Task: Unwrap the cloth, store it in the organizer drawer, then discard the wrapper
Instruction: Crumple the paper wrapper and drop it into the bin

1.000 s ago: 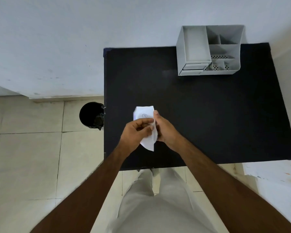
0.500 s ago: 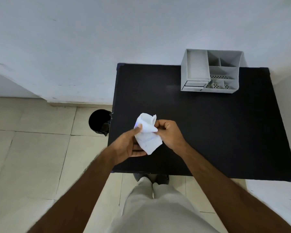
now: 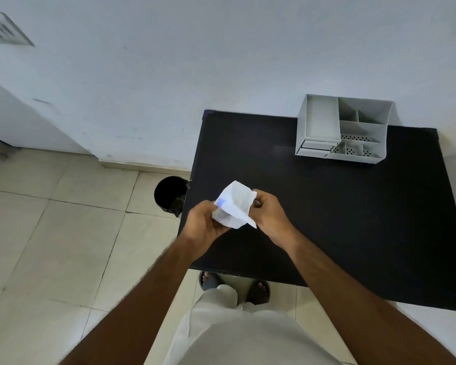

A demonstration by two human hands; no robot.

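Both hands, left hand [image 3: 204,222] and right hand [image 3: 270,214], pinch a white wrapper [image 3: 234,205] over the black table [image 3: 327,206]; the cloth probably sits inside; the grey organizer [image 3: 342,133] lies far-right, nearer the right hand.

No text, label, brand or number can be read. The white wrapper [image 3: 234,206], pinched between the left hand [image 3: 204,223] and the right hand [image 3: 270,213], bears a small blue mark just beside the left fingertips, but it is too blurred to tell whether it is print. The grey organizer [image 3: 342,133] shows no lettering.
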